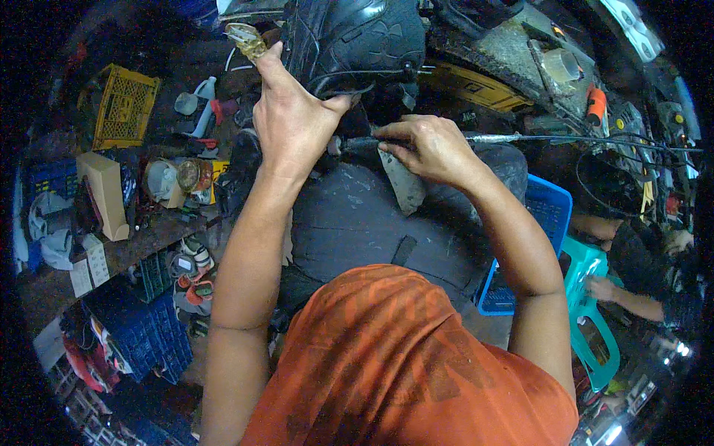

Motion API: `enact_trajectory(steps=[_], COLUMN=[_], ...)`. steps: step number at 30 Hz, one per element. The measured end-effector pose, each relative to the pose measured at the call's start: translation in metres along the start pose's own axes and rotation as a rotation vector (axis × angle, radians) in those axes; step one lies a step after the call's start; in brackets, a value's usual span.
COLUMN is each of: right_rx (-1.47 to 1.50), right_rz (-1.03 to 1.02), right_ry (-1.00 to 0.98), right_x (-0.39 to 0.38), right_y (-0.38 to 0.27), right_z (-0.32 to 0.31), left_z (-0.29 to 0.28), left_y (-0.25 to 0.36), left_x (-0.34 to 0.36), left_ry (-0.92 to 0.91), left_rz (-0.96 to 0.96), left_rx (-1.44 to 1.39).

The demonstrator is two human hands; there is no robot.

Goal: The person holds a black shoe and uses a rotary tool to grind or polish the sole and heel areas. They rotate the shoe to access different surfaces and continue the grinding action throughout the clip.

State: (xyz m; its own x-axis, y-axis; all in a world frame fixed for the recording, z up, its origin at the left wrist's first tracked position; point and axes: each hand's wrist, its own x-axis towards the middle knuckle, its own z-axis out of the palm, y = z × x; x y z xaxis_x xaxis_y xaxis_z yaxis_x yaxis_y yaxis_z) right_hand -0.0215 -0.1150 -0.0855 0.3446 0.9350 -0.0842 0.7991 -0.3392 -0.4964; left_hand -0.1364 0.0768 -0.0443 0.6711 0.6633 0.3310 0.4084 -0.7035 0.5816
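Note:
My left hand (296, 123) lies back-up at the edge of a black bag-like item (372, 44), thumb and one finger spread wide; the other fingers are hidden. Close by its raised fingertip is a small brass-coloured object with a pale round rim (247, 39); whether they touch I cannot tell. My right hand (428, 149) is closed around a slim dark tool (361, 142) with a silvery cable (491, 137) running off to the right. The tool's blunt left end points at my left wrist. Below my right hand a greyish flat piece (404, 186) rests over my dark-clothed lap.
On the left are a yellow crate (125, 108), a cardboard box (103, 195), several shoes (192, 279) and a blue crate (149, 320). To the right stand a blue basket (547, 212) and a teal chair (587, 267), beside another person's arm (628, 299). A workbench (520, 48) carries a clear cup (559, 65).

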Motion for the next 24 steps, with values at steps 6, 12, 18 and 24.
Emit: enact_trajectory(steps=[6,12,18,24], right_rx=[0.021,-0.009,0.004,0.002], right_rz=[-0.022,-0.026,-0.02,-0.023], right_ry=[0.037,0.03,0.026,0.028], right_x=[-0.0014,-0.001,-0.0016,-0.003], right_y=[0.0008,0.0027,0.0013,-0.0045], right_z=[0.0026,0.006,0.0039,0.0014], left_z=[-0.0014,-0.0033,-0.0029,-0.0015], left_y=[0.0009,0.0024,0.0019,-0.0013], left_x=[0.0011,0.001,0.0011,0.0014], left_ry=[-0.017,-0.008,-0.016,-0.027], left_rz=[-0.026,-0.006,-0.034,-0.029], left_rx=[-0.016,-0.018,-0.032,0.001])
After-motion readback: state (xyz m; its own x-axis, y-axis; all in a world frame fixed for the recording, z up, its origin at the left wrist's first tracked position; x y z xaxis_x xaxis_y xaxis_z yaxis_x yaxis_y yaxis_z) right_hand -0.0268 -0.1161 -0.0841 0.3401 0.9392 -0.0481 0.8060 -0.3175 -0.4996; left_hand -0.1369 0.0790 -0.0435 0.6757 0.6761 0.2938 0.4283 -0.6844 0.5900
